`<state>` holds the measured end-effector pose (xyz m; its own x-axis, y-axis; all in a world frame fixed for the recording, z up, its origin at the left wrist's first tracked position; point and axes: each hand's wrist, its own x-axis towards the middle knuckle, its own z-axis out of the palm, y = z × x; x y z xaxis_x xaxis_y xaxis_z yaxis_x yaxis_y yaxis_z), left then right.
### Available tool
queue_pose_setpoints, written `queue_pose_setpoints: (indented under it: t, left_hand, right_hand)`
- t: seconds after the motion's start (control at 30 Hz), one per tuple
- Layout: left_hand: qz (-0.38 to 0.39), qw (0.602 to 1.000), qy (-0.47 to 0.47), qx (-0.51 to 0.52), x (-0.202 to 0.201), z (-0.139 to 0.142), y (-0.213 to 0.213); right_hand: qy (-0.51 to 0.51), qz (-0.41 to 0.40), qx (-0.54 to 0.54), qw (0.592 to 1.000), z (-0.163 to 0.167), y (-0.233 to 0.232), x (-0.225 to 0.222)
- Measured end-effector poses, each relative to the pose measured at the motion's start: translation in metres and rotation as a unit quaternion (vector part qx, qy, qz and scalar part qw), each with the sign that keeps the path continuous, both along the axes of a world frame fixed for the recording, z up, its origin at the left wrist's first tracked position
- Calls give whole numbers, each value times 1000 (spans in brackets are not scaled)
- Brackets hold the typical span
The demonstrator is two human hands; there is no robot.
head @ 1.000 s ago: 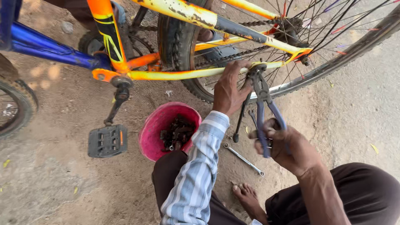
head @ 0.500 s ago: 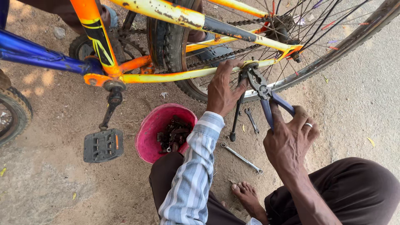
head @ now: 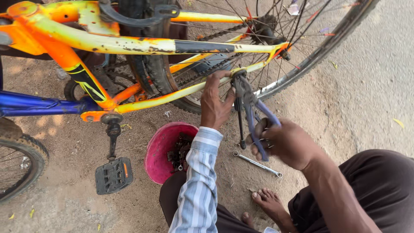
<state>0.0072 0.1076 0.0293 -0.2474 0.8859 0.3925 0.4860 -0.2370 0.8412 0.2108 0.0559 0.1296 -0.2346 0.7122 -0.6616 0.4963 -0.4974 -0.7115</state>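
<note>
My left hand (head: 213, 105), in a striped sleeve, grips the yellow lower tube (head: 172, 96) of an orange and yellow bicycle, beside the rear wheel (head: 319, 51). My right hand (head: 286, 142) is closed around the blue handles of a pair of pliers (head: 248, 105). Its jaws bite on a fitting on that tube, just right of my left thumb. A thin dark rod (head: 240, 125) hangs down from the same spot.
A pink bowl (head: 157, 153) holding dark metal parts (head: 179, 149) stands on the dirt under the frame. A spanner (head: 256, 164) lies on the ground near my bare foot (head: 269, 203). The black pedal (head: 113, 174) hangs at the left, and another wheel (head: 21, 164) is at the far left.
My right hand has tightened around the plier handles after holding them loosely. My left hand stays on the tube. The view has tilted, so the frame sits lower in the picture.
</note>
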Motion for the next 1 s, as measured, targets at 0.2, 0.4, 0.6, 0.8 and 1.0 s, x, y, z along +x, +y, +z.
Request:
queue_pose_setpoints:
  t: [0.2, 0.4, 0.6, 0.8, 1.0]
  left_hand:
    - [-7, 1000, 4, 17, 3, 11, -5]
    - [1, 1000, -1, 7, 4, 11, -6]
    - [9, 1000, 0, 11, 4, 9, -5]
    - [8, 1000, -15, 1, 2, 12, -8]
    - [2, 1000, -21, 9, 1, 13, -8]
  right_hand:
    - [-51, -10, 78, 996, -18, -20, 2]
    - [-406, 99, 428, 801, -48, -33, 1]
    - [-469, 126, 487, 726, -29, -25, -7]
    - [137, -57, -85, 985, 1, -8, -2]
    - [-226, 64, 212, 949, -30, -15, 5]
